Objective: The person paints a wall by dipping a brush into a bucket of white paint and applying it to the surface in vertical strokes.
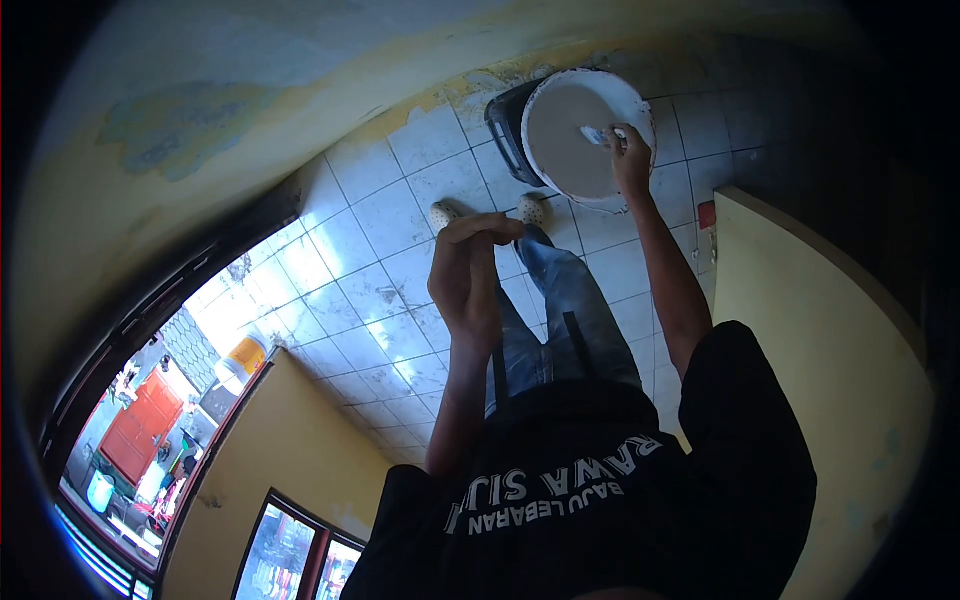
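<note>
The right hand [630, 152] clamped its fingers on a scraper [594, 134], blade pointing left, in the far bucket [508, 125]. The left hand [468, 285] hung nearer, empty and loosely curled.

Right hand [630, 152], perhaps with a scraper [596, 135], inside the white paint bucket [588, 76].

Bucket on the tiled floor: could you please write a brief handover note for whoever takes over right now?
Right hand: closed on a small tool, its tip in the bucket of pale mix.
Left hand: raised in front of the body, fingers curled; whether it holds anything cannot be told.
The bucket stands on the tiled floor just ahead of the feet, close to the wall.
Done: the tool is in the mix.
Left: no load is lifted out yet.
</note>
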Demonstrator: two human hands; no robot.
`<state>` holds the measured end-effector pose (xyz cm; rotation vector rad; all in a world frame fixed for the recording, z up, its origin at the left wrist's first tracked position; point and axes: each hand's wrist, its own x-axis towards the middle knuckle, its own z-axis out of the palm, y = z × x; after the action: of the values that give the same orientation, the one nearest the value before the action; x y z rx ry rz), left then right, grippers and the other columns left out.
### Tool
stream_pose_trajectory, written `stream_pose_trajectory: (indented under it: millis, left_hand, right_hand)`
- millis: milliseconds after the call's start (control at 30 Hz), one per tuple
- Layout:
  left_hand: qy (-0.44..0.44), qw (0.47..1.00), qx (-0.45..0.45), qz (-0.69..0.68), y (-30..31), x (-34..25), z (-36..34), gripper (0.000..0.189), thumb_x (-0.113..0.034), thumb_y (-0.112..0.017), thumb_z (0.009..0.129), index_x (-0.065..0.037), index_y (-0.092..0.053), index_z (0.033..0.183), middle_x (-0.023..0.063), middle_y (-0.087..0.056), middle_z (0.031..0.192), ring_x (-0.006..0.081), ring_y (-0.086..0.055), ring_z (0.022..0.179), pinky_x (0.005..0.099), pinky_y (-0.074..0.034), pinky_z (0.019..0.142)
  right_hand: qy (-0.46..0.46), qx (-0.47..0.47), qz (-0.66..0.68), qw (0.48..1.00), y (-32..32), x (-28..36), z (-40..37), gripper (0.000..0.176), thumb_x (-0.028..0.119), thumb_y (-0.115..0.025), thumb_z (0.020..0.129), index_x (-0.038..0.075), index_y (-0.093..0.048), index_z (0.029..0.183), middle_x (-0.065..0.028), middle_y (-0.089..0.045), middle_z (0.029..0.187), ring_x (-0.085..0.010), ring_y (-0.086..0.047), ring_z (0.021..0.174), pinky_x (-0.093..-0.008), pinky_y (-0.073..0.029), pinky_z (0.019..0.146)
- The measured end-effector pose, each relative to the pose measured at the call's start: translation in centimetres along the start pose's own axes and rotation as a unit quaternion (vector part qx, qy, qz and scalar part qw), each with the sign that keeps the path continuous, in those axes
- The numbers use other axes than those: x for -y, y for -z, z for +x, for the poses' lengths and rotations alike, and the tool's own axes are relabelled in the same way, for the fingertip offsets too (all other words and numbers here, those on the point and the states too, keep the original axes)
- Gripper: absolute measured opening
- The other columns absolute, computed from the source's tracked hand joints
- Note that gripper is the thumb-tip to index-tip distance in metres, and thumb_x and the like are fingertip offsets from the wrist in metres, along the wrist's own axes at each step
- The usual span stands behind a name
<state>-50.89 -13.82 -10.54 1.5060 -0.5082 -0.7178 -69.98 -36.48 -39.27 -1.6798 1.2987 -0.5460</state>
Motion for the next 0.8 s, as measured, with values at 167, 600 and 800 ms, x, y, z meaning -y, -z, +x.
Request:
stream_pose_trajectory:
  millis: [167,600,800]
  left_hand:
    - [-0.007,1.0,-0.007,0.005,0.0,0.0,0.0,0.022,-0.006,-0.047,0.109,0.005,-0.062,0.12,0.0174,-0.072,0.106,0.0244,-0.072,0.097,0.0369,-0.056,0.09]
    - [-0.037,0.999,-0.022,0.029,1.1,-0.2,-2.3,0.022,-0.005,-0.045,0.109,0.006,-0.062,0.118,0.0182,-0.073,0.103,0.0241,-0.072,0.094,0.0361,-0.057,0.086]
    - [-0.026,0.997,-0.057,0.044,2.2,-0.5,-3.7,0.022,-0.005,-0.046,0.108,0.006,-0.063,0.116,0.018,-0.073,0.102,0.0237,-0.072,0.092,0.0361,-0.057,0.085]
  right_hand:
    - [0.059,0.158,-0.074,0.983,0.6,0.7,-0.9,0.014,0.01,-0.067,0.102,-0.001,-0.069,0.109,-0.0175,-0.075,0.094,-0.0275,-0.078,0.087,-0.0381,-0.058,0.077]
    - [-0.064,-0.015,-0.062,0.996,0.0,-0.8,1.6,0.029,0.021,-0.067,0.103,-0.008,-0.069,0.103,-0.0196,-0.072,0.074,-0.0277,-0.076,0.062,-0.0357,-0.061,0.054]
    - [-0.118,-0.071,-0.174,0.975,-0.9,-1.8,2.7,0.028,0.02,-0.064,0.103,-0.007,-0.066,0.096,-0.0236,-0.072,0.082,-0.0357,-0.077,0.073,-0.043,-0.061,0.058]
